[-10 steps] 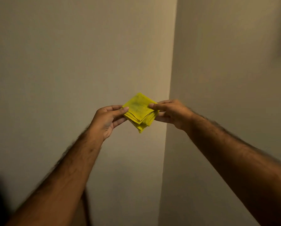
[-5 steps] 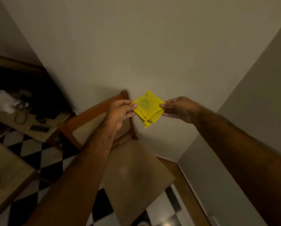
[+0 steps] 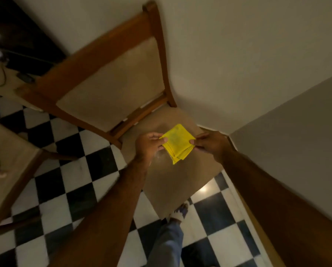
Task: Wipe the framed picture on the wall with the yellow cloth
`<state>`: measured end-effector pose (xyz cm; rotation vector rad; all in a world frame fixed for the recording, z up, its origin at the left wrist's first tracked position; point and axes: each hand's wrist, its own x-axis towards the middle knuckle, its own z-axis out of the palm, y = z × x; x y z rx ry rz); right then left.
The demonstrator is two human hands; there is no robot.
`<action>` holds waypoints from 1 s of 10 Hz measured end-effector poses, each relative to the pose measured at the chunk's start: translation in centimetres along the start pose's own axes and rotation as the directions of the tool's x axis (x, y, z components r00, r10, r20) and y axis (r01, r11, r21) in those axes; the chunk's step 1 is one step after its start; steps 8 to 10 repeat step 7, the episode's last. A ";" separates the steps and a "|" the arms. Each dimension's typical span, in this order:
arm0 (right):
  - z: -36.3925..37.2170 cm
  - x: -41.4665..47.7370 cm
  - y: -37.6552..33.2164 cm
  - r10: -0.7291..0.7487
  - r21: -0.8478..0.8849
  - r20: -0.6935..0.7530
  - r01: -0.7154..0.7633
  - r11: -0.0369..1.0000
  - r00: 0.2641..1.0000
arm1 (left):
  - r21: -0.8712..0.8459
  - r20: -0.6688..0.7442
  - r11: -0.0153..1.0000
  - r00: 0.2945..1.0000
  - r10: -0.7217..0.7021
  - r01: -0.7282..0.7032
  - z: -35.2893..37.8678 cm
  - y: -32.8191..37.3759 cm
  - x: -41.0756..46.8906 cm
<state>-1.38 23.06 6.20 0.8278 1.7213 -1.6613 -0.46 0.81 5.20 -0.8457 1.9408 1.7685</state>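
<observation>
I see the yellow cloth [image 3: 177, 143] folded to a small square, suspended between both hands above the chair [image 3: 111, 78] seat. Left hand [image 3: 148, 144] pinches its left corner, right hand [image 3: 209, 143] pinches the right corner, fingers closed on fabric. My reading: a two-point hold keeps the folds stacked and flat for wiping. Framed picture not in view; walls [image 3: 238, 54] shown are bare.

Below me I see a wooden chair [image 3: 111, 78] with tan seat against the wall [image 3: 238, 54], standing on a black-and-white checkered floor [image 3: 65, 189]; a table [image 3: 5, 151] sits left.
</observation>
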 end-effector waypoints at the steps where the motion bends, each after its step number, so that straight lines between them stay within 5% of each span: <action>1: 0.9 4.8 5.9 0.077 0.053 -0.040 -0.075 0.996 0.996 | 0.116 -0.012 0.992 0.999 -0.042 0.043 1.1 -5.9 4.5; 4: 2.1 11.4 14.4 0.081 -0.087 -0.116 -0.091 0.992 0.990 | 0.422 -0.038 0.906 0.999 0.021 -0.003 2.4 -14.6 9.7; 5: 2.0 12.3 16.0 -0.059 -0.379 -0.073 0.027 0.925 0.996 | 0.638 0.011 0.762 0.990 0.139 -0.114 3.0 -15.6 10.3; 6: 2.2 12.1 16.1 -0.234 -0.693 -0.049 0.136 0.708 0.971 | 0.826 0.074 0.531 0.971 0.228 -0.188 3.6 -15.2 10.0; 7: 2.5 10.7 16.0 -0.443 -0.955 -0.006 0.126 0.267 0.896 | 0.946 0.236 0.125 0.901 0.363 -0.299 3.7 -14.6 8.7; 10: 2.5 10.7 16.0 -0.443 -0.955 -0.006 0.126 0.267 0.896 | 0.946 0.236 0.125 0.901 0.363 -0.299 3.7 -14.6 8.7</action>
